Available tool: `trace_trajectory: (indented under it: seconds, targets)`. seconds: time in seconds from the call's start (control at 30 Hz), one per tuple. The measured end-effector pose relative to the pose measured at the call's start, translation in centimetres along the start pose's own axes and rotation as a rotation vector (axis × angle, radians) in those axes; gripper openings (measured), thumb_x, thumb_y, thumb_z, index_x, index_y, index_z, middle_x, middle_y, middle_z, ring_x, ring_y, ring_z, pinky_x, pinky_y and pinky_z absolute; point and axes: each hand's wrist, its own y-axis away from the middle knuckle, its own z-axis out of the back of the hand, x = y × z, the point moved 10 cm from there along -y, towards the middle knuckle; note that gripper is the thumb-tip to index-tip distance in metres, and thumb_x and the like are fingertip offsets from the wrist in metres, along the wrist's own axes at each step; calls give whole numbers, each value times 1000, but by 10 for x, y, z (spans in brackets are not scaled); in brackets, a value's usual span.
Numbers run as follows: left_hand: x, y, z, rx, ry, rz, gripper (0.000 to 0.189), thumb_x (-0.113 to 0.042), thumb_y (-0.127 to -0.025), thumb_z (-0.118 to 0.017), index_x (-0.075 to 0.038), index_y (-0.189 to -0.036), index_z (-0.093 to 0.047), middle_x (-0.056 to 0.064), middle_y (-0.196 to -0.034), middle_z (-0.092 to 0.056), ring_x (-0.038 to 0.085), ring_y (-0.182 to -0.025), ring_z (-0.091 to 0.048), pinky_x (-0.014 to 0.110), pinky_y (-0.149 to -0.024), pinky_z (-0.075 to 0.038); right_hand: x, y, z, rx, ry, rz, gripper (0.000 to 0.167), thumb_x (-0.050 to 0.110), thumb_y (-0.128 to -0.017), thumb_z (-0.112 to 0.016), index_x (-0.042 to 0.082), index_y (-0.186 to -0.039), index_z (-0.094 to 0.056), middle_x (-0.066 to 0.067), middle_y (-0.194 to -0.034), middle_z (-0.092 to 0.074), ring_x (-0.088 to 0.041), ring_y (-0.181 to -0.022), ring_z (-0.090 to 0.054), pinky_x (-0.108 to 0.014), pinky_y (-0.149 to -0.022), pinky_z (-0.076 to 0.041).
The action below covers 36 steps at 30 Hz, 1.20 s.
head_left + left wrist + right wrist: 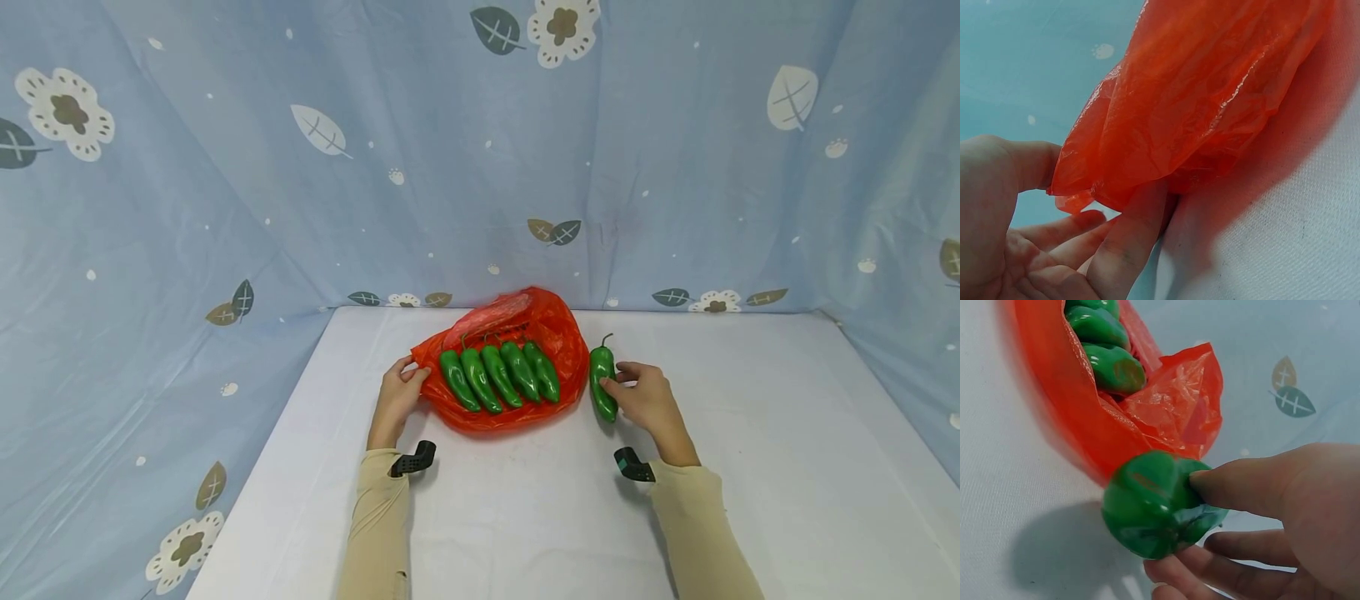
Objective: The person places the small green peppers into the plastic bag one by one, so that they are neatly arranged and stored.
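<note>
A red plastic bag (480, 423) lies on the table with its mouth spread wide, and several green peppers (497, 375) lie side by side in it, stems pointing away. My left hand (397, 393) pinches the bag's left edge between thumb and fingers; in the left wrist view the red film (1166, 112) hangs from that grip. To the right of the bag, my right hand (643, 400) holds one more green pepper (602, 385) by its side. The right wrist view shows the thumb on top of this pepper (1147, 506) and the fingers beneath, close beside the bag's rim.
A white cloth (525, 525) covers the table. Blue patterned fabric (450, 167) rises behind the table and along both sides. A small black wrist camera (414, 459) sits on the left wrist, and another (632, 465) on the right.
</note>
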Motion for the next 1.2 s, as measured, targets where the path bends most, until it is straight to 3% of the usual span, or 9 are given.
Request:
trace_trajectory:
  seconds: [0.2,0.57,0.83,1.2]
  targets:
    - [-1,0,0,5,12,-4,57,-24,-103,-59,-5,-155,-42,26,-140,-64,15,-99,-70,17,-75,-54,1,0,2,-26,-18,22,58,29,-102,-61,-10,-145,-51,-30,-136,-62,-43,-116,-66,-37,-75,-64]
    - [0,0,-2,6,-2,18,59,-26,-103,-59,-8,-156,-41,22,-143,-62,23,-109,-68,19,-77,-54,3,0,6,-66,-37,35,49,24,-103,-61,-8,-139,-59,-29,-136,-64,-42,-115,-67,-38,-79,-64]
    - [0,0,-2,6,2,17,59,-26,-103,-59,-8,-156,-40,22,-141,-64,16,-98,-68,18,-74,-54,5,-1,10,-100,-50,50,45,23,-103,-60,-8,-137,-61,-29,-136,-64,-42,-115,-67,-40,-82,-64]
    - [0,1,1,-2,-13,11,59,-26,-103,-58,-8,-156,-41,23,-142,-63,22,-106,-68,19,-76,-54,9,1,13,-126,-73,68,44,22,-104,-59,-7,-136,-62,-28,-133,-66,-40,-112,-68,-37,-81,-64]
